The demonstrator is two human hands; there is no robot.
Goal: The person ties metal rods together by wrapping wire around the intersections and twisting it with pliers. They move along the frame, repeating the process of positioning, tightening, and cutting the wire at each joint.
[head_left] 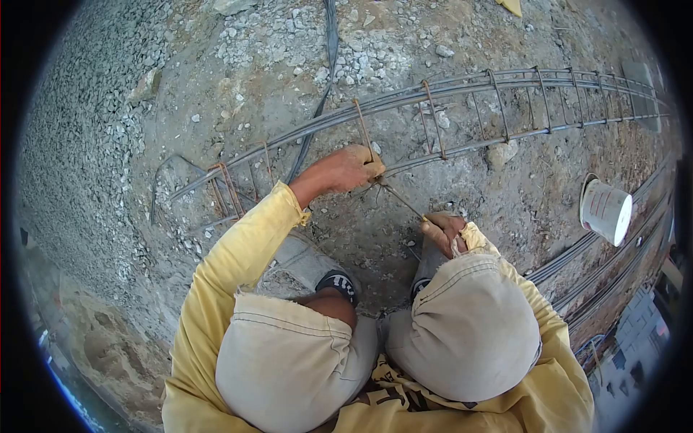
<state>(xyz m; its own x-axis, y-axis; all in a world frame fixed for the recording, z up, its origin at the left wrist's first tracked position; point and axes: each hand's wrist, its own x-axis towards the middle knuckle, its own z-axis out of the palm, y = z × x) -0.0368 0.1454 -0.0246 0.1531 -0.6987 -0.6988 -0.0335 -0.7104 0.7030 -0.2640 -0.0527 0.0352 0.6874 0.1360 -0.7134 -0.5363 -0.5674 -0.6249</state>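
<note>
A long rebar cage (462,146) of steel bars with square stirrups lies across the ground before me. My left hand (350,169) is closed at the near lower bar, where a rusty stirrup (363,128) meets it; its fingertips are partly hidden. Some thin tie wire (377,189) sticks out just below those fingers. My right hand (444,231) grips a slim metal tying hook (404,202), whose far end reaches the wire at that joint. The handle is mostly covered by my fingers.
A white bucket (606,211) lies tipped at the right, near long loose rebars (570,258). A dark cable (330,50) runs under the cage. Loose rusty stirrups (229,189) hang at its left end. Gravel (79,130) covers the left, and a concrete block (641,94) is by the far right end.
</note>
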